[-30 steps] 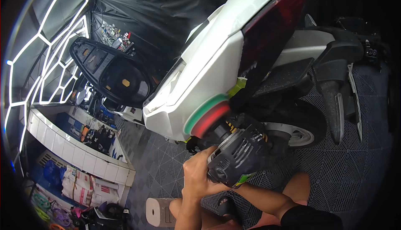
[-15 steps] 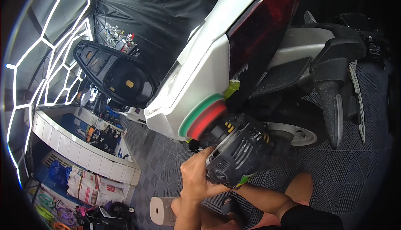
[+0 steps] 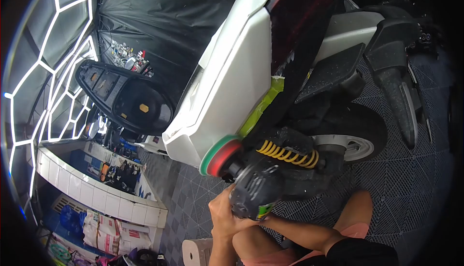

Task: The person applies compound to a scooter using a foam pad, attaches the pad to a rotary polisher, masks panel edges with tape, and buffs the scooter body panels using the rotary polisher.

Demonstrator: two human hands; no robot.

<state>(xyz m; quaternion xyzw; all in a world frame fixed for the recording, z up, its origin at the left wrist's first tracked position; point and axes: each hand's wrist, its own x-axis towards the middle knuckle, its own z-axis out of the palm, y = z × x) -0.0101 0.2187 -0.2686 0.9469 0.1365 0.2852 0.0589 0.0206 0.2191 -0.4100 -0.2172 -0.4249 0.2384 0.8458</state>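
Observation:
Both my hands are on a black power polisher [image 3: 256, 191] with a green-and-red round pad [image 3: 223, 157]. The pad looks smeared as if spinning and rests against the lower corner of a white scooter side panel [image 3: 227, 82]. My left hand [image 3: 222, 212] is wrapped round the polisher's body close behind the pad. My right hand [image 3: 270, 221] comes in from the right under the tool; its fingers are mostly hidden by the tool's body. Green masking tape [image 3: 263, 106] runs along the panel's lower edge, beside the red tail light [image 3: 302, 22].
Below the panel are a yellow shock spring [image 3: 287, 155] and the rear wheel [image 3: 362, 145]. At left the black seat [image 3: 128, 96] stands raised. A beige stool [image 3: 197, 252] is by my legs. Farther left are a white-tiled counter [image 3: 101, 188] and bags [image 3: 104, 232].
The polisher and both hands have moved slightly down and left along the panel toward its lower corner. More green tape and the yellow spring now show. The view has shifted a little.

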